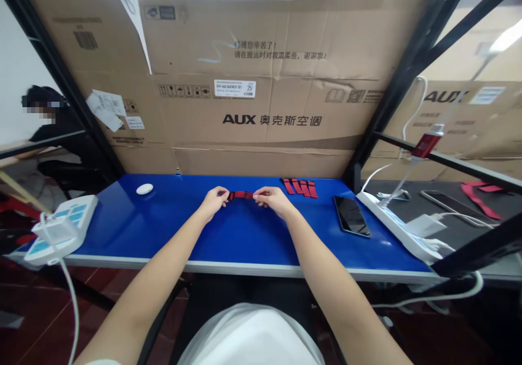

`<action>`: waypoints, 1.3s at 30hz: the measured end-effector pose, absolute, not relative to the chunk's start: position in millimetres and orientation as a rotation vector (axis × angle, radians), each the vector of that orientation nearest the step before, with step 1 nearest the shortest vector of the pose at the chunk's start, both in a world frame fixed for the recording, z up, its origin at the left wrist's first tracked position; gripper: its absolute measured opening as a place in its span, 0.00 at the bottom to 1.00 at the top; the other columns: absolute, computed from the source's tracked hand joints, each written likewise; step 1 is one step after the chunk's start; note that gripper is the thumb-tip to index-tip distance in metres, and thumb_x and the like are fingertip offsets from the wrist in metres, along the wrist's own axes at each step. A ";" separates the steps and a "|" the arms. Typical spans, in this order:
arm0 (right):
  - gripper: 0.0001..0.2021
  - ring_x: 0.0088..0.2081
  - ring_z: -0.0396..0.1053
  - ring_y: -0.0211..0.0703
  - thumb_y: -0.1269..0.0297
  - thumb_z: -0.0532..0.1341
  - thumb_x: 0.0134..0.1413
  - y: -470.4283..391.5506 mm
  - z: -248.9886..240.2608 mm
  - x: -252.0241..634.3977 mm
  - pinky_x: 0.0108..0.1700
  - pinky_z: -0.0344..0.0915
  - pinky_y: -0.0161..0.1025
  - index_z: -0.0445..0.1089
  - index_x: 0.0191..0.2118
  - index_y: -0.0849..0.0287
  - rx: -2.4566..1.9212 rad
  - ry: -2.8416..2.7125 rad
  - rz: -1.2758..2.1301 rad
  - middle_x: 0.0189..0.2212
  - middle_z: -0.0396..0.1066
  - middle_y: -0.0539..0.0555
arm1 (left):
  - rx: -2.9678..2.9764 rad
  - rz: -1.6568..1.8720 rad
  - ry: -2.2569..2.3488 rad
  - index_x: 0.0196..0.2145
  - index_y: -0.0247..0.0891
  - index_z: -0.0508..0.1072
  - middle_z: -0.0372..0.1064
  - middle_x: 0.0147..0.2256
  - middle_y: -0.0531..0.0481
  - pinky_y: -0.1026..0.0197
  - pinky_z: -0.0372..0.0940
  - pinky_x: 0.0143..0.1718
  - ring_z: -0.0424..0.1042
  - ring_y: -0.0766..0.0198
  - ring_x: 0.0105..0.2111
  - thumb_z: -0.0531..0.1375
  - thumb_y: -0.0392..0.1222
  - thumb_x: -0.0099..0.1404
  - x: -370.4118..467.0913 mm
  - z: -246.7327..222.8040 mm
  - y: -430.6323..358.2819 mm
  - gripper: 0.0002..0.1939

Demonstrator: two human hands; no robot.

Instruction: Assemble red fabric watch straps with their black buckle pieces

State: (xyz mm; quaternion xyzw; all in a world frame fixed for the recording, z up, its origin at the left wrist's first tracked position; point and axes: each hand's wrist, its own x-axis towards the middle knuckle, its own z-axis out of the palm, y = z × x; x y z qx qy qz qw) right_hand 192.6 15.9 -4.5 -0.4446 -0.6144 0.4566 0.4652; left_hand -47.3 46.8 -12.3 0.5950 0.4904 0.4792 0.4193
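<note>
Red strap [241, 195] stretches level between your two hands, just above the far middle of the blue table [122, 229]. Your left hand [213, 202] pinches its left end, your right hand [272, 199] its right end, both forearms reaching straight forward. Behind stands a cardboard wall [261, 82]. Right of you lie a power strip [397, 226], a black phone [351, 216] and more red straps [299, 186]; a white puck [144, 189] sits far left.
</note>
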 end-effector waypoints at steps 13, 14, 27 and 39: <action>0.11 0.33 0.67 0.40 0.56 0.64 0.54 14.2 -3.6 178.3 0.42 0.62 0.40 0.77 0.29 0.58 -0.953 -1.890 0.665 0.28 0.70 0.52 | 1.399 1.070 0.641 0.36 0.39 0.58 0.75 0.44 0.41 0.65 0.63 0.25 0.76 0.62 0.28 0.66 0.52 0.59 -24.9 -0.3 20.1 0.21; 0.11 0.34 0.67 0.41 0.56 0.64 0.54 13.9 -3.4 177.7 0.42 0.62 0.40 0.76 0.28 0.58 -0.947 -1.900 0.636 0.28 0.70 0.52 | 1.420 1.079 0.648 0.36 0.39 0.58 0.74 0.44 0.42 0.65 0.64 0.25 0.77 0.62 0.29 0.66 0.53 0.59 -24.2 -0.9 20.0 0.21; 0.07 0.38 0.64 0.42 0.66 0.64 0.57 7.1 1.5 177.7 0.47 0.59 0.43 0.77 0.28 0.59 -0.942 -2.217 0.382 0.32 0.67 0.54 | 1.661 0.985 0.825 0.40 0.33 0.76 0.77 0.36 0.44 0.52 0.74 0.41 0.78 0.57 0.33 0.69 0.51 0.54 -24.6 -5.9 20.4 0.22; 0.03 0.43 0.58 0.45 0.65 0.68 0.51 3.0 8.2 186.3 0.50 0.57 0.46 0.79 0.29 0.55 -0.928 -2.337 0.353 0.37 0.62 0.54 | 1.615 0.847 0.807 0.40 0.32 0.77 0.79 0.33 0.42 0.49 0.73 0.44 0.79 0.54 0.34 0.71 0.50 0.51 -23.0 -2.7 10.7 0.23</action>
